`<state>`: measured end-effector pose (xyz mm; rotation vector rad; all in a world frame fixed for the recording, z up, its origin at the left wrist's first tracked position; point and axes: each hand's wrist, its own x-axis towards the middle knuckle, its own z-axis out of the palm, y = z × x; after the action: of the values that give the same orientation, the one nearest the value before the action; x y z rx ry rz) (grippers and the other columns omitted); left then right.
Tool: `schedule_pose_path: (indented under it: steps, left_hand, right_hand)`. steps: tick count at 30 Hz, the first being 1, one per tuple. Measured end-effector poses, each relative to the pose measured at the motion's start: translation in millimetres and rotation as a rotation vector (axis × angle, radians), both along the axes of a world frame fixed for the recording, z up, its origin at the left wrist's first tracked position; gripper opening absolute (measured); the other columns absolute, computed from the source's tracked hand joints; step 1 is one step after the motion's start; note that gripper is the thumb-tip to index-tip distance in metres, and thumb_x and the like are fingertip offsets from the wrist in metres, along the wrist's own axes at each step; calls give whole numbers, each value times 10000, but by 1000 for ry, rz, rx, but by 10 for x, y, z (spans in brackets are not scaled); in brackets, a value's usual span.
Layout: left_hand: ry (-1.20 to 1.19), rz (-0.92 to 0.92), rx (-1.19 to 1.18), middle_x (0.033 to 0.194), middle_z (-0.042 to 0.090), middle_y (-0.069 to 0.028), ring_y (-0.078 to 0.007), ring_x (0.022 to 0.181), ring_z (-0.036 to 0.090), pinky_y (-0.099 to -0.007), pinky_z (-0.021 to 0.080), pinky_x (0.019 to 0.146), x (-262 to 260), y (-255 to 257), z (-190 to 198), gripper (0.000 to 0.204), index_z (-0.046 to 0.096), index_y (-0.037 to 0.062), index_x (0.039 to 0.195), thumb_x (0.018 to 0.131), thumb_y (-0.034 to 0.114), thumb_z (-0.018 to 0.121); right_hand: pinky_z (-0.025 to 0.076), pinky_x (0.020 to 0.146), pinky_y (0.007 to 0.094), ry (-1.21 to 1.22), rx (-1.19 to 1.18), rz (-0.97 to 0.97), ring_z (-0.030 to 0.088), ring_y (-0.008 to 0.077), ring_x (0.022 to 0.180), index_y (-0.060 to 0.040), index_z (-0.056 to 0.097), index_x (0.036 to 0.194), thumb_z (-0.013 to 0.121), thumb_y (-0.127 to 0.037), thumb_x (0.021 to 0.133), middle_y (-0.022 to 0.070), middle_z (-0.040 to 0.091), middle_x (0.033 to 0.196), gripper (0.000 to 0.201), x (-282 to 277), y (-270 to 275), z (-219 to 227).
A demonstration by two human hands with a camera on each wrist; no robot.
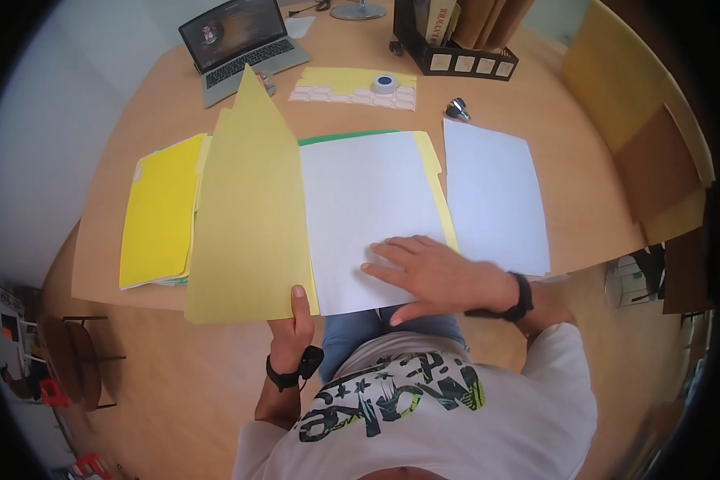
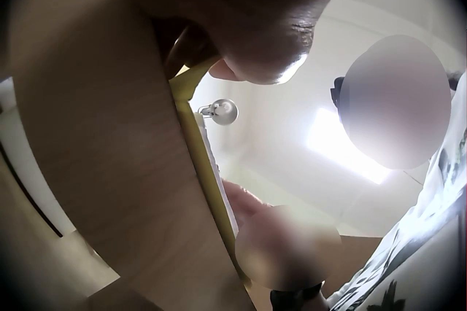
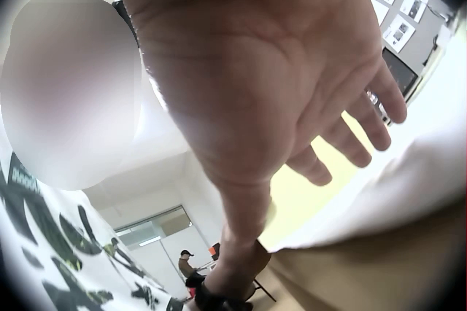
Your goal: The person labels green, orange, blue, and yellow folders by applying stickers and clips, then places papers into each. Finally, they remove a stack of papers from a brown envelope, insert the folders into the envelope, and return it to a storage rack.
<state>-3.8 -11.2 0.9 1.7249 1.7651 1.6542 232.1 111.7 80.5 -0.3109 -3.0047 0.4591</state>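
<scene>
A pale yellow file folder [image 1: 252, 200] lies opened before the person, its left cover raised at a slant. The left hand [image 1: 294, 324] grips that cover at its lower edge near the fold, thumb on top and fingers hidden beneath. In the left wrist view, the folder's yellow edge [image 2: 191, 125] runs out from the left hand [image 2: 248, 19]. White paper [image 1: 368, 216] lies inside the folder's right half, with a green edge [image 1: 352, 138] showing behind it. Over its lower right part the right hand [image 1: 432, 276] is spread palm down; its palm and parted fingers show in the right wrist view.
Bright yellow folders [image 1: 160, 212] are stacked at left, a white sheet [image 1: 496, 200] at right. Farther back are a laptop [image 1: 236, 44], a patterned yellow sheet [image 1: 352, 88] with a round white object [image 1: 385, 83], a small dark-and-silver object [image 1: 457, 110] and a black file box [image 1: 464, 62].
</scene>
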Motion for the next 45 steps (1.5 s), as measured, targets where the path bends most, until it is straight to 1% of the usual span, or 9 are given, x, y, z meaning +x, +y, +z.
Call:
schedule_pose_path:
  steps: [3,6,10,13,16,19,22,29,45]
  left_hand:
    - [18,8,-10,1033,598,-189,-295,944,586,-372,451,844,18,-5,-12,284,527,-96,1138,924,51,414]
    - [-34,5,-7,1027,604,-190,-292,933,596,-366,459,832,47,13,-9,282,531,-100,1130,922,44,408]
    - [-114,8,-46,1041,603,-192,-292,938,597,-366,459,837,39,-22,-33,283,529,-99,1133,927,50,404]
    - [-117,-4,-72,1043,604,-190,-292,938,598,-362,459,836,4,-34,-97,283,530,-96,1132,933,56,399]
    - [-56,4,-42,1034,604,-186,-289,929,596,-357,459,828,-8,-13,-104,277,534,-93,1121,940,63,394]
    - [-59,-13,-41,1022,603,-180,-284,918,592,-355,459,821,-33,-22,-126,272,539,-91,1106,950,70,385]
    - [-46,10,-8,1015,603,-175,-279,911,590,-355,459,822,-8,-2,-94,272,541,-88,1100,959,77,377]
    - [-38,43,-15,1050,594,-175,-270,954,581,-349,450,862,22,-46,-122,283,522,-86,1143,978,87,370]
    - [5,48,-60,1087,576,-173,-256,984,559,-333,439,864,26,-96,-86,303,499,-104,1167,977,85,359]
  right_hand:
    - [396,985,398,-243,-296,27,508,348,1166,-20,504,1291,612,-501,848,212,538,1255,662,94,437,363]
    - [496,824,323,-30,-518,-200,643,212,923,-21,649,1109,683,-284,855,118,681,994,368,254,1202,471]
    - [495,791,326,157,124,-920,644,249,884,-30,641,1119,725,-323,763,153,685,935,468,634,2368,129]
    - [495,760,324,227,140,-1093,645,239,826,-17,632,1125,775,-313,706,147,681,929,532,876,2782,-309]
    - [480,723,300,292,-222,-1021,598,176,774,-9,635,1097,757,-236,742,81,630,825,439,897,2842,-434]
    - [494,704,293,290,-183,-1073,641,208,767,33,629,1085,785,-239,731,118,668,870,474,859,2884,-504]
    - [478,639,244,647,-664,-1012,603,140,703,20,648,1041,749,-235,796,56,639,788,367,852,2991,-497]
    - [405,613,208,318,-657,-544,484,74,666,7,644,1001,692,-282,849,-12,560,752,330,-31,2528,266]
    - [414,636,222,-90,-892,-227,478,75,651,-30,683,974,716,-291,800,-23,596,759,315,-1480,2754,-110]
